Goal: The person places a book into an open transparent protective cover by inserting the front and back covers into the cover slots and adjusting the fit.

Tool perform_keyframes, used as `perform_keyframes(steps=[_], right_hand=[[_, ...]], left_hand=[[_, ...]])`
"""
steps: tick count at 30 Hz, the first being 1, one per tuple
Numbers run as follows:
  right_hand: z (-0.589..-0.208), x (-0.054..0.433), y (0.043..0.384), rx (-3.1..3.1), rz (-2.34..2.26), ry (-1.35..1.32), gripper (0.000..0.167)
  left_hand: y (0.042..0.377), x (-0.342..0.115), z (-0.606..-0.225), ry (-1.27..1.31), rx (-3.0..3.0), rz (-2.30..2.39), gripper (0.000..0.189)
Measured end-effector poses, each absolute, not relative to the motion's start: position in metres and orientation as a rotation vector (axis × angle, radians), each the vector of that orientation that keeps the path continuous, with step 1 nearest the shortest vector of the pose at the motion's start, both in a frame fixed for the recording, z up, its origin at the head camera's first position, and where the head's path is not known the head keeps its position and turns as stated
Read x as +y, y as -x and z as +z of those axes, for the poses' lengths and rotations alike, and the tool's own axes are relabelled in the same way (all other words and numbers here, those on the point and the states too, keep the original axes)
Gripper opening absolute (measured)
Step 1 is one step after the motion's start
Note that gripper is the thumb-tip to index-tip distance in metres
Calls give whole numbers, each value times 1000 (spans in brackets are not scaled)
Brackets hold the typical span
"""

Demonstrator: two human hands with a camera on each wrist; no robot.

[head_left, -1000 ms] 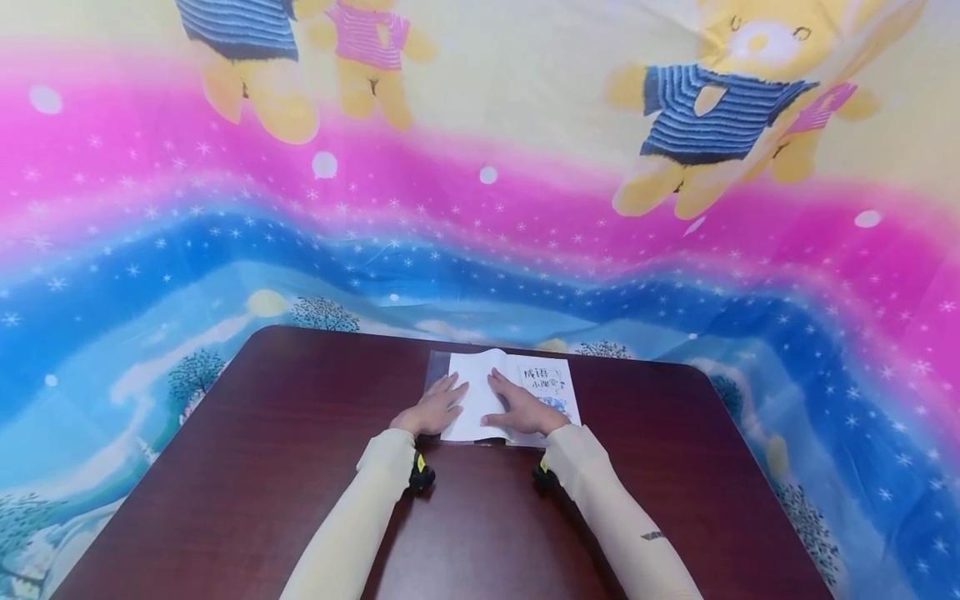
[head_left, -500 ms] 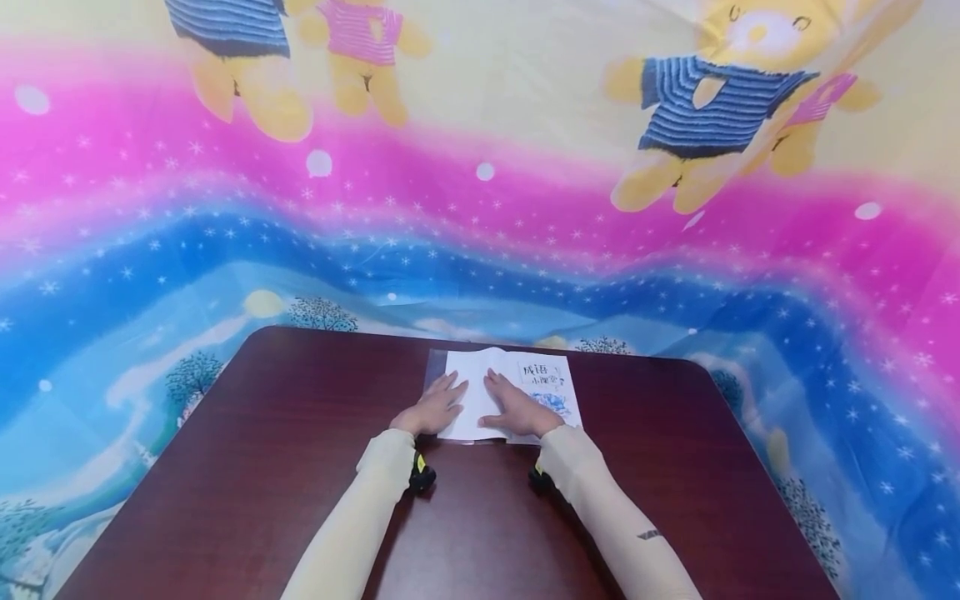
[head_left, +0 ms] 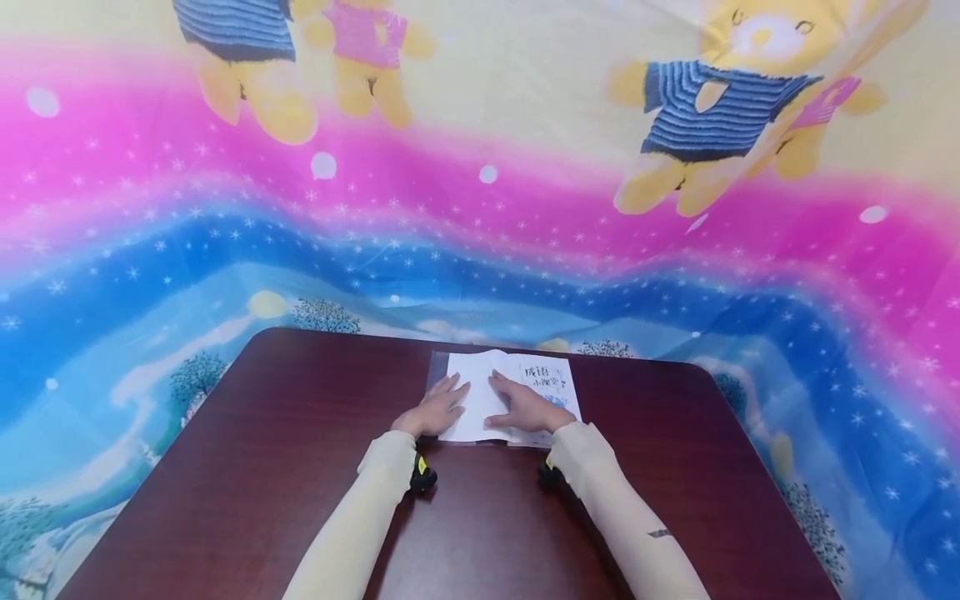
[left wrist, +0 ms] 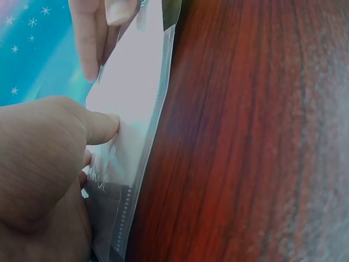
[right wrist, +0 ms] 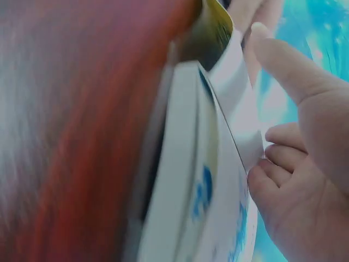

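Note:
A book (head_left: pixel 468 425) lies spread at the far side of the table, its left leaf blank white and its right page bearing large black characters over a blue picture. A clear plastic cover (left wrist: pixel 109 213) shows past the left leaf's edge. My left hand (head_left: pixel 435 408) rests on that leaf from the left, fingers spread, its thumb (left wrist: pixel 103 128) on the white paper. Over the right part of the book lies my right hand (head_left: pixel 525 408), its fingers pointing toward the fold. From the right wrist, the thick page block (right wrist: pixel 174 164) shows beneath the bulging leaf.
The dark red-brown table (head_left: pixel 247 467) has rounded far corners. Behind it hangs a colourful cloth (head_left: pixel 480 225) printed with bears and snowflakes, reaching down past the table's edges. Black wrist cameras (head_left: pixel 423 477) sit under both cream sleeves.

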State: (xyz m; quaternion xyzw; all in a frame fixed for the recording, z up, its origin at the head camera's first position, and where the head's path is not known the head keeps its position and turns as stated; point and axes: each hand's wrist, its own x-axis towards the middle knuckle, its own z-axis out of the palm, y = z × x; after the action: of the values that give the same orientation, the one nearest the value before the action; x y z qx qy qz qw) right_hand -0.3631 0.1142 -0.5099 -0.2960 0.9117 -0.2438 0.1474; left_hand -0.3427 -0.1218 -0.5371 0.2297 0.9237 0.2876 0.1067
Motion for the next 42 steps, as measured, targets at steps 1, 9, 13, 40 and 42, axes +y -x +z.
perform_keyframes(steps=[1,9,13,40,42], right_hand=[[-510,117,364,2621,-712,848,93],[-511,131,368,2582,-722,733,97],[-515,131,367,2579,-762,724,97],[-514,128,366,2609,-713,761,95],[-514,127,367,2616,-705,757,95]], left_hand=[[342,-122,-538,-678,2718,835,56],[344,-126,-541,-681,2704,896,55],[344,-127,-540,-656,2686,903,56],[345,-126,-541,-645,2694,883,56],[346,-126,-540,-649,2697,890,56]])
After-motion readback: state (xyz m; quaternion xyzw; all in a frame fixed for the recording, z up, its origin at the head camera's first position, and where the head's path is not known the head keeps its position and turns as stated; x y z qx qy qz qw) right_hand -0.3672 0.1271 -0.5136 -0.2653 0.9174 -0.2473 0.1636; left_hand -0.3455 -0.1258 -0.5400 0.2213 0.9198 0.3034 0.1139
